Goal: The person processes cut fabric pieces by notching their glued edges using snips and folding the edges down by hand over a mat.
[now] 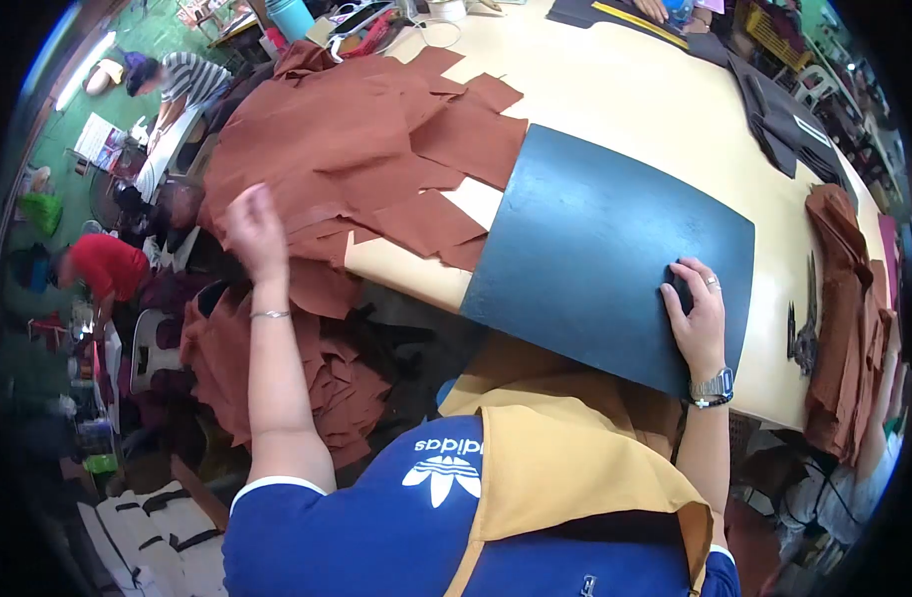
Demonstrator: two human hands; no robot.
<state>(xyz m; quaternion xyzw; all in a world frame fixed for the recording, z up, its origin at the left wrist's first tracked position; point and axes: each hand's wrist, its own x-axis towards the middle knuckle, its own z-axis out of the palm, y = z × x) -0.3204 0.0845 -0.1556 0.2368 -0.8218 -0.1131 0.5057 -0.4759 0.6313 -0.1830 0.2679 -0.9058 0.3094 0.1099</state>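
While the right hand [697,308] rests on the dark blue-green board [575,229], its fingers lie bent over the surface near the board's right edge, the thumb set apart from them. Between thumb and fingertips shows a dark patch; whether it is shadow or a small object gripped there, I cannot tell. A ring [713,283] and a digital wristwatch [713,385] mark this hand. The board lies flat on the cream tabletop [625,85], most of it stretching to the left of these fingers, its near edge close to the yellow apron [575,458].

The left hand [255,234] is raised well apart from the board, in front of the layered rust-brown fabric pieces [317,149] on the table's left side. Its fingers look partly curled, but they are blurred, so I cannot tell whether they pinch anything. Some of the fabric reaches the board's left edge. Below the left hand, beside the forearm, hangs a heap of rust-brown scraps [337,393].
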